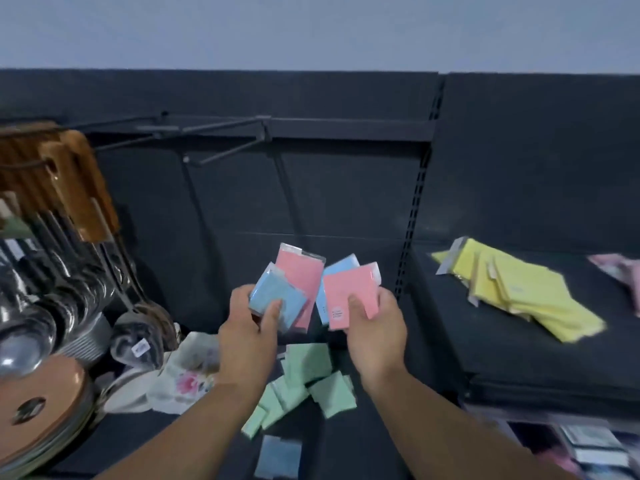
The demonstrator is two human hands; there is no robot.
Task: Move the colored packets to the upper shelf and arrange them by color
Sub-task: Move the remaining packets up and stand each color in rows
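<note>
Head view. Our left hand grips a blue packet over a pink packet, left of the upper shelf. Our right hand grips a second pink packet and a second blue packet, nearer that shelf. Yellow packets lie on it; green packets lie below-left.

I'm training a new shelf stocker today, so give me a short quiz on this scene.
1. True or false: the yellow packets are held in the right hand.
2. The left hand holds packets of which colours? A: green and yellow. B: blue and pink. C: yellow only.
3. Fill in: the loose packets lying on the shelf below both hands are ____.
Key: 1 false; 2 B; 3 green.
</note>
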